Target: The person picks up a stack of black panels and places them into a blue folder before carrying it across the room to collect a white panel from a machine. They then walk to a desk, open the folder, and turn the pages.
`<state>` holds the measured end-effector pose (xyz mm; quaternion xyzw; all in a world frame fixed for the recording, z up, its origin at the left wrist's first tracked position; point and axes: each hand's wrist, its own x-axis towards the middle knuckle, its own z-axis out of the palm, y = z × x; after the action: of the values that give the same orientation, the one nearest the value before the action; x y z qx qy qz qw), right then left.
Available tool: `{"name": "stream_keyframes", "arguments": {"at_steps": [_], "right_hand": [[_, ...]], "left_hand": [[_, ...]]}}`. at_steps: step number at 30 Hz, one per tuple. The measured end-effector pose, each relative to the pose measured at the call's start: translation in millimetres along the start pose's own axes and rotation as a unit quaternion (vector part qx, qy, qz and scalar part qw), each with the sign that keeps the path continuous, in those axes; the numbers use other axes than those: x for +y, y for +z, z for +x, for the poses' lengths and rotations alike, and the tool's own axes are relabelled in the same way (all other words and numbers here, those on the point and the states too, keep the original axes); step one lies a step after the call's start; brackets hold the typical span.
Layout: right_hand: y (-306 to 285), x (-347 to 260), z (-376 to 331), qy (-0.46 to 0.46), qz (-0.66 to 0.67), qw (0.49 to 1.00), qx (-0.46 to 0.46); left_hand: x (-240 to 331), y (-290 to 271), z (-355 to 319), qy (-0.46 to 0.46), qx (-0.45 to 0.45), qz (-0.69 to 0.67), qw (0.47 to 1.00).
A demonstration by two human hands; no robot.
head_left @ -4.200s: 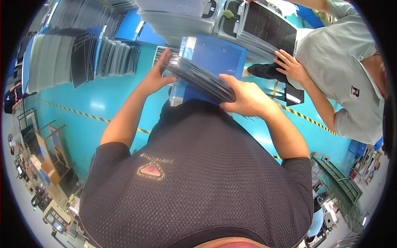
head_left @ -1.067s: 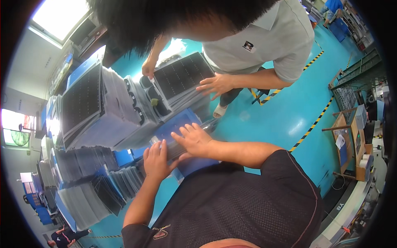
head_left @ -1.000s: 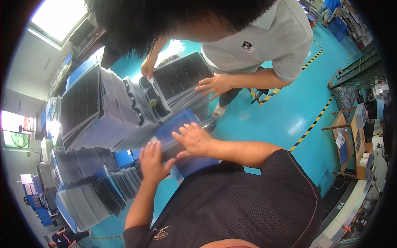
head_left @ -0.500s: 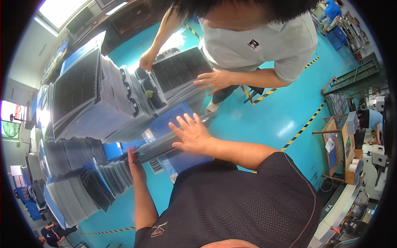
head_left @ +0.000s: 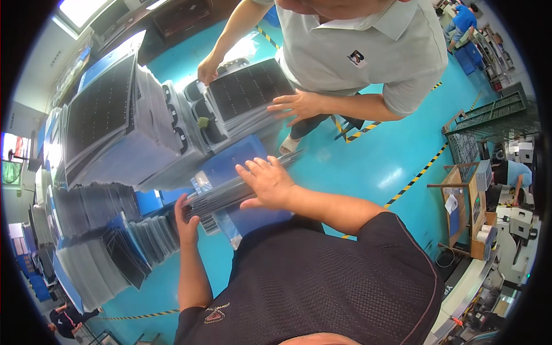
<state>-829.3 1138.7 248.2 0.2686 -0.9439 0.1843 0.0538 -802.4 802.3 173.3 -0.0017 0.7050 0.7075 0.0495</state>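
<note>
Presently holding the left end of one sheaf (head_left: 217, 195), packed too tightly for counting its sheets, between thumb and fingers of the left hand (head_left: 187, 221); spreading the right hand (head_left: 271, 185) wide over it, cannot tell whether gripping or resting. Extending it across one blue board (head_left: 233, 160), from left edge past right edge. Can see two black panels (head_left: 250, 89) topping two stacks (head_left: 152, 152), one green lump (head_left: 203, 122) beside the right panel's near-left corner, and two co-worker hands (head_left: 302, 106) by its far-left and near-right corners.

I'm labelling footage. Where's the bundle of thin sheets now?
In the head view, left of centre, the bundle of thin sheets is between the left hand and right hand.
</note>
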Motion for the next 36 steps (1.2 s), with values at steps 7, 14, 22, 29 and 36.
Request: {"name": "stream_keyframes", "arguments": {"at_steps": [7,14,22,29,36], "right_hand": [[-14,20,-15,-0.012,0.022,0.995,0.1],[-10,59,-28,0.015,-0.005,0.993,0.118],[-1,103,-34,0.04,0.068,0.987,0.139],[65,150,-67,0.286,0.644,0.697,0.134],[84,98,-55,0.248,0.746,0.609,0.103]], "left_hand": [[6,4,0,0.034,-0.027,-0.022,0.999],[-5,-7,6,0.018,-0.048,0.02,0.998],[-7,-10,4,-0.016,-0.051,-0.014,0.999],[-3,-9,5,-0.024,-0.056,-0.022,0.998],[-6,-7,-1,-0.038,-0.056,-0.017,0.998]]}}
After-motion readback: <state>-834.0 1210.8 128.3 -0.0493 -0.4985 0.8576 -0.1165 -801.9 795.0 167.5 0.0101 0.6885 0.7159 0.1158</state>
